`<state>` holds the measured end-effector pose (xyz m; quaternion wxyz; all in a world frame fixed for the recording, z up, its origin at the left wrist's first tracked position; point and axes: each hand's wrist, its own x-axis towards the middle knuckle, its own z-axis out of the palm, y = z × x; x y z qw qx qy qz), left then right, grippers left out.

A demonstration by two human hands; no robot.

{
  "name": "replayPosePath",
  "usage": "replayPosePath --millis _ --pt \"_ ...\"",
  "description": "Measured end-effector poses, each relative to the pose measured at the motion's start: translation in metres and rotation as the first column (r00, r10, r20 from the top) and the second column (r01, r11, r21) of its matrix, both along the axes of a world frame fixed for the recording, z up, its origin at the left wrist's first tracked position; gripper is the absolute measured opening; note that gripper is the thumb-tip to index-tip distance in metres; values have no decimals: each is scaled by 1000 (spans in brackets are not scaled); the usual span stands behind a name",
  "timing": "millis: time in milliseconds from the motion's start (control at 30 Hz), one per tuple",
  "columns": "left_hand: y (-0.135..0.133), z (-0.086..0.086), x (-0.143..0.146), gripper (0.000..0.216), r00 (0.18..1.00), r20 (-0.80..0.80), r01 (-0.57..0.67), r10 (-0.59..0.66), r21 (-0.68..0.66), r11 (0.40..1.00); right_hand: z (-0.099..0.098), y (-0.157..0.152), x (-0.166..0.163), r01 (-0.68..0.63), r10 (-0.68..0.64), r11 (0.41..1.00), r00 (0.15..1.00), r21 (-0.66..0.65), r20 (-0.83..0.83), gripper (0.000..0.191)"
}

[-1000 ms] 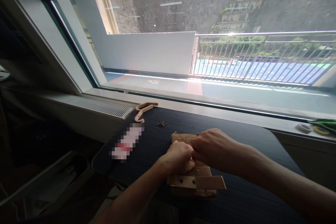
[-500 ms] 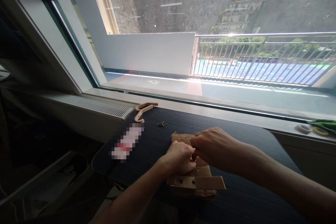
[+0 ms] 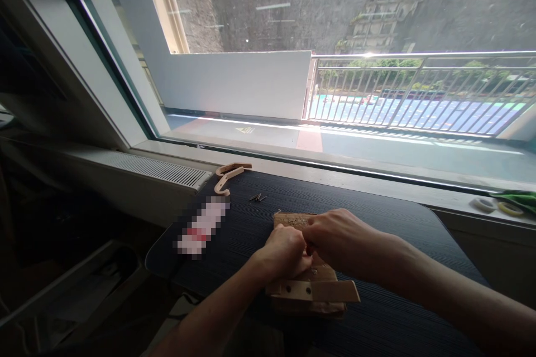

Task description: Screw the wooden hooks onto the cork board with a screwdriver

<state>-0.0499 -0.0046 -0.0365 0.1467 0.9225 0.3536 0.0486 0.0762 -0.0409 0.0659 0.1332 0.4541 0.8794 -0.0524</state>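
The left hand (image 3: 285, 250) and right hand (image 3: 335, 234) curl together over the block (image 3: 329, 273) — their grip can't be told — and uneven pressure could skid it.

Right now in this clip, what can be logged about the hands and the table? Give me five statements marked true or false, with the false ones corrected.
1. The left hand and right hand are close together over the brown board. True.
2. The pale wooden strip lies across the board's far end. False: it lies across the near end.
3. The small metal fasteners lie on the dark tabletop, apart from the board. True.
4. The curved wooden pieces are at the table's right edge. False: they are at its far left corner.
5. A yellow tape roll sits on the window sill, at right. True.
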Motion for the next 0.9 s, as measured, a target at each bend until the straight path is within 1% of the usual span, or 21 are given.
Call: replayPosePath --millis 67,133,200,267,333,367,433,567,733,833,900 --pt "1 -3 0 26 1000 8 -1 1 -1 1000 -7 3 -2 -1 1 1000 1000 31 2 20" --pt "0 -2 -1 24 1000 20 6 -5 -18 1000 -10 6 -3 32 -35 997 999 75 41 17" --pt "0 0 -1 21 999 48 12 -11 -31 999 -8 7 -4 78 -87 992 992 99 93 17" --pt "-1 2 -1 21 997 73 14 -12 -36 999 -2 7 -3 101 -110 991 989 90 99 13" --pt "-2 2 -2 21 997 82 14 -11 -38 999 4 5 0 82 -86 994 995 73 52 7" --pt "-3 2 -2 21 996 86 13 -10 -36 999 7 4 2 65 -67 995 997 72 24 7" --pt "-2 0 -2 20 996 88 5 -2 -29 1000 8 2 4 24 -23 997 1000 79 -12 13" --pt "0 -6 -2 23 997 72 2 -2 -4 1000 3 2 5 -18 18 998 1000 67 1 18" --pt "0 -8 -1 24 997 74 8 -10 17 1000 -4 6 -2 4 -6 998 1000 56 23 20" --pt "-1 -4 -2 23 998 68 4 -4 3 1000 -1 6 -4 62 -64 996 997 63 32 16" --pt "-2 0 -2 22 998 70 0 2 -15 1000 4 4 -2 73 -75 996 997 55 29 10"
